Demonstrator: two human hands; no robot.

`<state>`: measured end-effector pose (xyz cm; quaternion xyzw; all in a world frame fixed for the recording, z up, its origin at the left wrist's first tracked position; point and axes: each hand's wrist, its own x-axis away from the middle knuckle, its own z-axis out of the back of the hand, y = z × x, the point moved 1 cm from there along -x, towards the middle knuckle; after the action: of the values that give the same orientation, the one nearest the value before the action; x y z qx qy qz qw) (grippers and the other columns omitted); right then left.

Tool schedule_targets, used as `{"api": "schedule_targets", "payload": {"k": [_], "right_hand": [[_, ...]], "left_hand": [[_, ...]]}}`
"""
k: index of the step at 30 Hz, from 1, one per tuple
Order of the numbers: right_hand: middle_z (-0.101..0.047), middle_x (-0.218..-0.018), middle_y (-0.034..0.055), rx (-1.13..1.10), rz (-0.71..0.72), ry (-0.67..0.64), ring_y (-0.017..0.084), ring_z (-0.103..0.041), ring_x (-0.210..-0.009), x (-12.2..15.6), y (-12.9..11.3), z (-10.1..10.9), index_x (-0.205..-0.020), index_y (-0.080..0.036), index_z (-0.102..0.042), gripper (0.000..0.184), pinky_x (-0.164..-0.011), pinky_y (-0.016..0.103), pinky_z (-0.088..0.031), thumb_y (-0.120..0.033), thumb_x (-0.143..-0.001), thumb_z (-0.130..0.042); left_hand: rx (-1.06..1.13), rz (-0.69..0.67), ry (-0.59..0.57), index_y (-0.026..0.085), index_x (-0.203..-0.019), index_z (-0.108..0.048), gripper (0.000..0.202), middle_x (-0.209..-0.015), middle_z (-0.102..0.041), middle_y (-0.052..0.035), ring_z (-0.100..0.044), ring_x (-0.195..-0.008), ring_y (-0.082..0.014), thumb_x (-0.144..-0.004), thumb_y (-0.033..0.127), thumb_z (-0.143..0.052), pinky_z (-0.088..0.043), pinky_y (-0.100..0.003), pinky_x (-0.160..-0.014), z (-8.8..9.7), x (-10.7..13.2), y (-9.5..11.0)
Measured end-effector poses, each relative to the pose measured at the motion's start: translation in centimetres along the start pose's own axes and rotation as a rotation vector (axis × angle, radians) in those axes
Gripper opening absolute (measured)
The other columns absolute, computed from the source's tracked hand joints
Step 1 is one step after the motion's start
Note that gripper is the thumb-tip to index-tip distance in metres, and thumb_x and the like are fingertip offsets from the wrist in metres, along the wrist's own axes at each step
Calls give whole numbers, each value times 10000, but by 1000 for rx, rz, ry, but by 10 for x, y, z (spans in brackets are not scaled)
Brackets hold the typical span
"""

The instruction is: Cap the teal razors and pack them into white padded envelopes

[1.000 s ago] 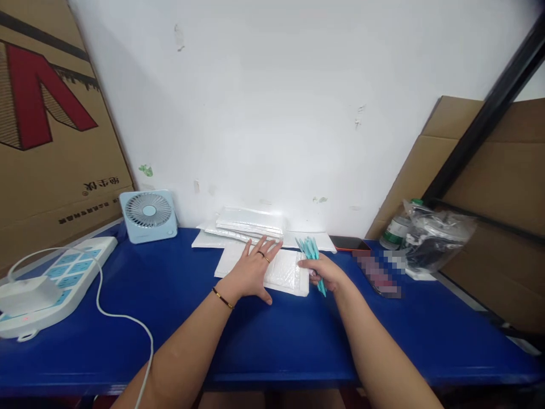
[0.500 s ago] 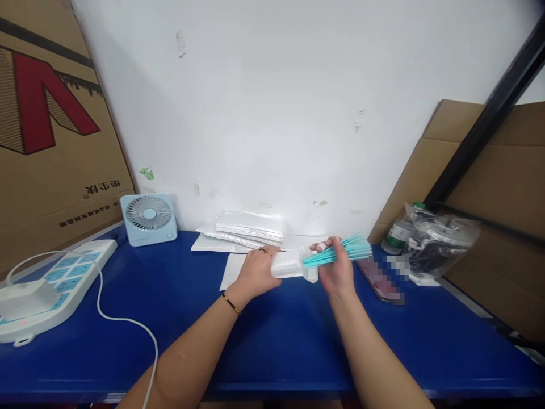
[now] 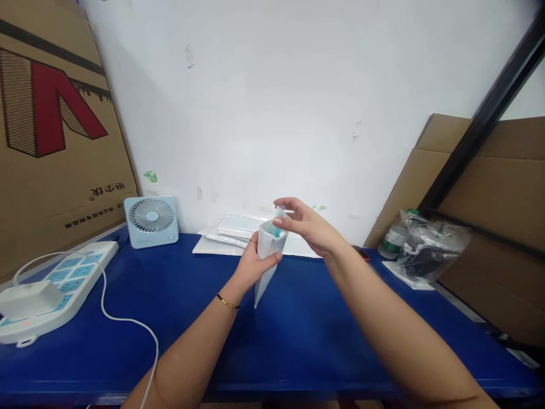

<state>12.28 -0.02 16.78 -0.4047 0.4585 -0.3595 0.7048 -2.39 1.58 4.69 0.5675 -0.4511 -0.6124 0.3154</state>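
Note:
My left hand (image 3: 255,264) is wrapped round a white padded envelope (image 3: 271,245) and holds it upright over the table, its lower corner pointing down. Inside the envelope's mouth a bit of the teal strips (image 3: 276,232) shows; the rest of them is hidden. At the opening, my right hand (image 3: 304,224) has its thumb and fingers closed round the raised flap at the top edge. Behind my hands, a pile of flat white padded envelopes (image 3: 230,233) lies against the wall.
A light blue fan (image 3: 152,221) and a white power strip (image 3: 80,284) with a cable (image 3: 128,320) stand at the left. On the right are a bottle (image 3: 392,241), a clear plastic bag with something dark (image 3: 426,253) and a partly hidden phone (image 3: 363,253). Cardboard (image 3: 55,187) flanks the blue table (image 3: 298,341).
The teal strips went from my right hand into the envelope. My left hand has turned the envelope upright, and my right hand has moved left and up to its mouth.

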Motion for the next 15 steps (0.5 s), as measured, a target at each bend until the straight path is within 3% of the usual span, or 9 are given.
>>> {"api": "schedule_targets", "payload": {"k": [2,5,9,12,15], "right_hand": [[-495,-1292,66,5,45,-15,247,-486,-1170,2,-5,-2,-1197,-274,-522,529,-993,428,-373,-461,-727,-677],[-421,-1379,56,49,155,34,250,-447,-1229,18,7,-5,-1262,-311,-461,494,-1023,448,-353,-475,-812,-579],[-380,-1418,70,361,401,145,266,-341,-1311,42,36,-11,-1352,-296,-369,589,-1070,471,-300,-423,-819,-584],[-382,-1421,80,595,516,81,274,-314,-1326,49,43,-10,-1343,-268,-416,545,-1088,475,-273,-376,-832,-570],[-493,-1329,73,619,519,16,275,-398,-1266,47,32,1,-1255,-271,-531,451,-1067,469,-295,-359,-817,-592]], "left_hand": [[83,41,-16,170,-1193,-449,584,-1050,-586,-81,-556,-938,-214,-701,369,-693,-429,-342,-828,3,2,-2],[137,53,-61,172,-1251,-413,640,-1086,-579,-99,-540,-989,-235,-706,365,-688,-417,-367,-861,3,5,-6],[126,-33,-176,219,-1317,-378,702,-1179,-551,-87,-497,-1093,-255,-690,269,-688,-372,-394,-948,-2,9,-8],[163,-18,-327,205,-1257,-471,582,-1137,-583,-80,-509,-1075,-272,-700,250,-634,-381,-409,-938,-5,11,-14],[214,89,-399,172,-1151,-560,474,-1045,-623,-73,-544,-993,-278,-689,271,-592,-417,-410,-875,-5,14,-22]]}}
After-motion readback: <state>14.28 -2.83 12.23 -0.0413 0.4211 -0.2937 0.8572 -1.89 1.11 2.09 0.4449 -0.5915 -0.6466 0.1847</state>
